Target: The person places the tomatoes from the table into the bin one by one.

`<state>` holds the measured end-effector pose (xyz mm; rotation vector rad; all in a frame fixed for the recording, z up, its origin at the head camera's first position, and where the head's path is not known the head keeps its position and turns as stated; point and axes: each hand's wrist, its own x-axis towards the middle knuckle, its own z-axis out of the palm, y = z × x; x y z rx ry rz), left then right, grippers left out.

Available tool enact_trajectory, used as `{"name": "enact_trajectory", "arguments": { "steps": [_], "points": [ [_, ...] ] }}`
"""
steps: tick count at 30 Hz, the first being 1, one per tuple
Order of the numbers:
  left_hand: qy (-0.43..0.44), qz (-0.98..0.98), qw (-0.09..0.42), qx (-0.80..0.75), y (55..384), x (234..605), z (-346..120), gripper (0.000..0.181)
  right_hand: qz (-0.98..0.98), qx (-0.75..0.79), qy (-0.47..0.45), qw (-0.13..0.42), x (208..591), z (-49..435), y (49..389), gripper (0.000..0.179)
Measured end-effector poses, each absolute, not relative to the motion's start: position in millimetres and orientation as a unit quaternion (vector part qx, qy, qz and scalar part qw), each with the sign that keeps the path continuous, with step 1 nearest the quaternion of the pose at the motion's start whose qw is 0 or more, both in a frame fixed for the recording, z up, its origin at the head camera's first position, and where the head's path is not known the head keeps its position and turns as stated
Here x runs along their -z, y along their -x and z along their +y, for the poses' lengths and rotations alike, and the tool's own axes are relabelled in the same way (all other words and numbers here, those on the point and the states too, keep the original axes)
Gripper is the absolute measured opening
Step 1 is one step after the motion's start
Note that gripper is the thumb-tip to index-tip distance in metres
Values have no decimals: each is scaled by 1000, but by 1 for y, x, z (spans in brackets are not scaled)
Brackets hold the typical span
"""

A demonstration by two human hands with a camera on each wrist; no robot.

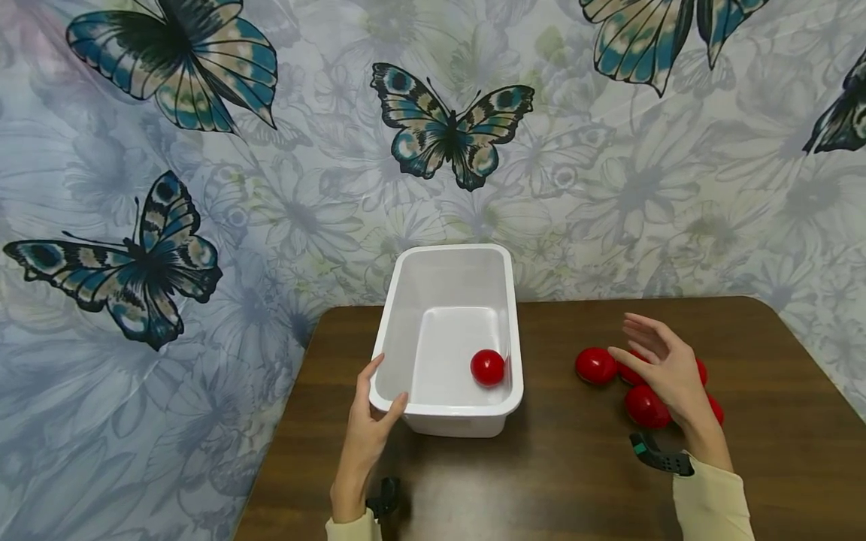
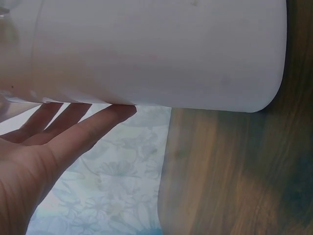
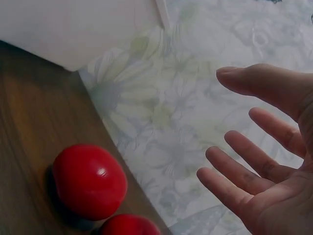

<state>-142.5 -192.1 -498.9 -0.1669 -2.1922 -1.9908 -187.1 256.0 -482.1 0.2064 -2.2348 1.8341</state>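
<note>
A deep white plastic tub (image 1: 438, 409) stands on the table with one round, glossy red fruit (image 1: 488, 367) inside, near its right wall. My left hand (image 1: 368, 428) grips the tub's near left corner, thumb at the front rim. In the left wrist view, its fingers (image 2: 93, 128) lie along the tub's outer wall. Several more red fruits (image 1: 596, 365) sit together on the right, partly hidden by my right hand (image 1: 670, 376). That hand hovers over them, fingers spread and nothing held. In the right wrist view a red fruit (image 3: 90, 181) lies below and apart from the fingertips.
The brown wooden table (image 1: 568, 481) ends at a back edge against a butterfly-patterned cloth (image 1: 311, 195). Dark bands circle both wrists, the right one (image 1: 659, 455) close to the near fruits.
</note>
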Motion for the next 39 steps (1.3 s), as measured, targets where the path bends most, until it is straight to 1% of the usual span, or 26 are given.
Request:
{"name": "enact_trajectory", "arguments": {
  "steps": [8, 15, 20, 23, 27, 39],
  "points": [
    [53, -736, 83, 669, 141, 499, -193, 75, -784, -608, -51, 110, 503, 254, 196, 57],
    [51, -736, 77, 671, 138, 500, -194, 75, -848, -524, -12, 76, 542, 239, 199, 67],
    [45, -736, 74, 671, 136, 499, -194, 75, -880, -465, -7, 92, 559, 228, 200, 63],
    [45, -737, 76, 670, 135, 499, -195, 75, -890, -445, -5, 103, 565, 223, 204, 63],
    [52, -741, 77, 665, 137, 501, -194, 74, -890, -443, 14, 105, 570, 219, 206, 66],
    [52, -747, 78, 658, 142, 499, -195, 73, -883, -459, 39, 92, 575, 219, 212, 67]
  ]
}}
